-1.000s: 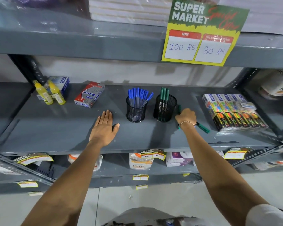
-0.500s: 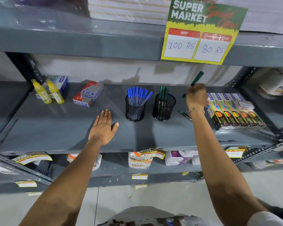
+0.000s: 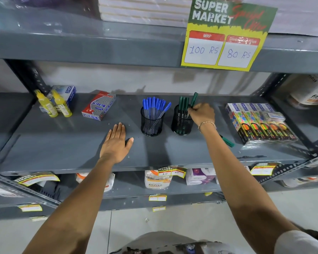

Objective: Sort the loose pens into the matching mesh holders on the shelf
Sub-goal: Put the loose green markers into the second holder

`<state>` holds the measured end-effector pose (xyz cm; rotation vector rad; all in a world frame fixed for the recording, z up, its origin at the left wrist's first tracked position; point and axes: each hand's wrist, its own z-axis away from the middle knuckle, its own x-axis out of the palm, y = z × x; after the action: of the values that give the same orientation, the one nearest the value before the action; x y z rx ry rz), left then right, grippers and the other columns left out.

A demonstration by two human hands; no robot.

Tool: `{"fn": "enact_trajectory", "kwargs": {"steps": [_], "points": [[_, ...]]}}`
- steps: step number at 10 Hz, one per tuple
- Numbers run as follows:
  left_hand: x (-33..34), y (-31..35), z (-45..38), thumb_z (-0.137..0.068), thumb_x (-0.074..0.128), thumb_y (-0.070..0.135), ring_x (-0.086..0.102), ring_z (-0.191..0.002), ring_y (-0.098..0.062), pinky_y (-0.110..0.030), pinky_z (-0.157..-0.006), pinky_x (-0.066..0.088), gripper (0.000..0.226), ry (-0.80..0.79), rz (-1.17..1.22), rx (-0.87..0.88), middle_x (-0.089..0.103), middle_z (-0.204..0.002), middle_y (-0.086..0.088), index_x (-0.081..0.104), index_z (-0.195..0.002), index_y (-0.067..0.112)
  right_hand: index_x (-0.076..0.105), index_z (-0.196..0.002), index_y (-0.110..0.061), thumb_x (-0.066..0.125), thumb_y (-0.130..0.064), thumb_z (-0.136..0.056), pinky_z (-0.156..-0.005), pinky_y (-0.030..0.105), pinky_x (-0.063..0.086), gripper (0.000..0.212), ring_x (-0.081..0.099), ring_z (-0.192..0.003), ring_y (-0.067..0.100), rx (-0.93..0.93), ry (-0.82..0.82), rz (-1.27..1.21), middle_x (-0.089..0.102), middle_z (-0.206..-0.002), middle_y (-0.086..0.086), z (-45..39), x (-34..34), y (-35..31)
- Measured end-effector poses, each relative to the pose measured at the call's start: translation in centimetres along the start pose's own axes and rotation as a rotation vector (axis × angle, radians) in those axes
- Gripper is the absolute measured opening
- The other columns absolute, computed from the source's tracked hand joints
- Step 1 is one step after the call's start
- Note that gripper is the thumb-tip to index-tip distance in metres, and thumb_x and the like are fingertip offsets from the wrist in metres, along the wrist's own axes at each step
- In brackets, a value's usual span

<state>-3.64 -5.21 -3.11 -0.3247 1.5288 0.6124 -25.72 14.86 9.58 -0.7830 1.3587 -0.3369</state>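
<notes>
Green pen [image 3: 193, 99] pinched in right hand [image 3: 202, 114] over mesh holder [image 3: 181, 123]; left hand [image 3: 117, 143] flat, open.

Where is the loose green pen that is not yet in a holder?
In the head view, the loose green pen lies on the shelf right of centre, partly hidden behind the right forearm, between the green-pen holder and the marker packs.

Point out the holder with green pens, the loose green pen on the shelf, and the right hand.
holder with green pens [image 3: 180, 125], head view, mesh front
loose green pen [image 3: 228, 142], head view, visible barrel
right hand [image 3: 203, 113], head view, back of hand
</notes>
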Motion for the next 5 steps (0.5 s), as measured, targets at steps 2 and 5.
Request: {"fn": "enact_trajectory", "kwargs": {"steps": [2,5], "points": [[-0.07,0.04,-0.01,-0.096,0.019,0.051,-0.003,-0.149,-0.020,-0.035,-0.121,-0.002,0.073,0.002,0.006,-0.002,0.000,-0.161,-0.009,0.002,-0.151,0.006,0.071,-0.071,-0.008,0.059,-0.027,-0.082,-0.075,0.033,0.055,0.025,0.067,-0.077,0.030,0.017,0.030,0.106,0.069,-0.072,0.010,0.09,0.30,-0.19],[-0.08,0.09,0.05,-0.096,0.019,0.051,-0.003,-0.149,-0.020,-0.035,-0.121,-0.002,0.072,0.003,0.006,-0.001,0.000,-0.161,-0.009,0.002,-0.151,0.007,0.074,-0.086,-0.014,0.065,-0.042,-0.081,-0.069,0.030,0.047,0.030,0.067,-0.089,0.030,0.068,0.002,0.223,0.069,-0.084,0.008,0.23,0.27,-0.05]]}}
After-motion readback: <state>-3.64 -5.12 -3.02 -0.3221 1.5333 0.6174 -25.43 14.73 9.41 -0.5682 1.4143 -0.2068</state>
